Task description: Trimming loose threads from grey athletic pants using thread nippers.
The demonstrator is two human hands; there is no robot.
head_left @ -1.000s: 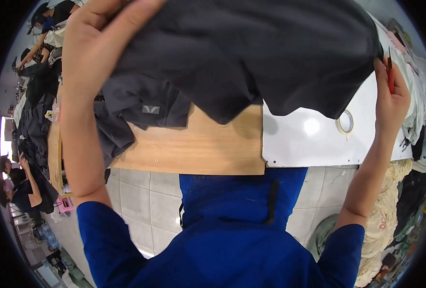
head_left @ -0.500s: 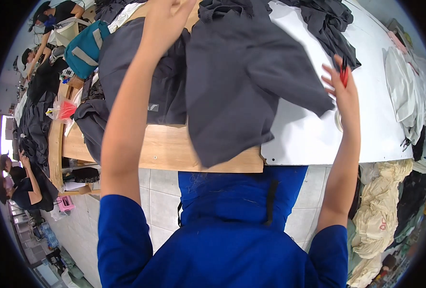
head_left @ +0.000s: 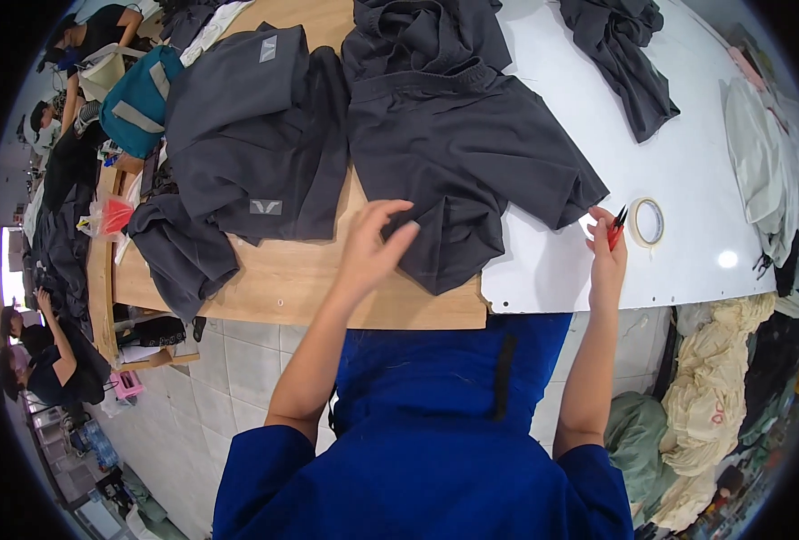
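Note:
A dark grey garment [head_left: 458, 157] lies spread across the seam between the wooden table [head_left: 327, 279] and the white tabletop [head_left: 597, 270]. My left hand [head_left: 372, 247] hovers open at its lower left edge, fingers apart, holding nothing. My right hand [head_left: 604, 252] is at the garment's right corner and grips small red thread snips [head_left: 617, 227], tips up. A roll of clear tape [head_left: 648, 221] lies just right of that hand.
A pile of folded dark grey garments [head_left: 246, 144] lies to the left, a teal bag [head_left: 138, 103] beyond it. Another dark garment [head_left: 624, 63] sits at the far right of the white top. Pale cloth heaps [head_left: 714, 396] lie on the floor at right. Other people work at left.
The garment I held up high has come down and now lies flat on the table. My left hand has let go of it. My right hand dropped to the white top.

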